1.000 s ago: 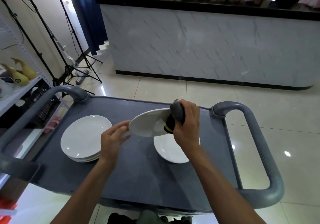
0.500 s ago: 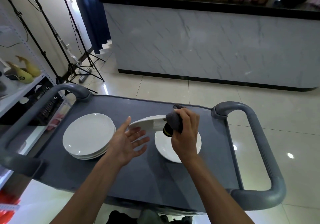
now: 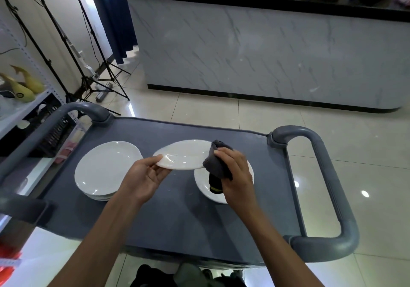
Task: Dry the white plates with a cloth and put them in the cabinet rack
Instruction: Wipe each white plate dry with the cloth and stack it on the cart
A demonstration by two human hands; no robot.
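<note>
Left hand pinching plate by its near-left rim, held above cart. Right hand clamping cloth on the right edge. Best to rotate the plate steadily, wiping both faces.

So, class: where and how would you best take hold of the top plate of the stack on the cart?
Grip the top plate by its near-left rim, coming in low from the left: it lies flat with the rim overhanging the stack, so fingers can slip under there, thumb on top.
</note>
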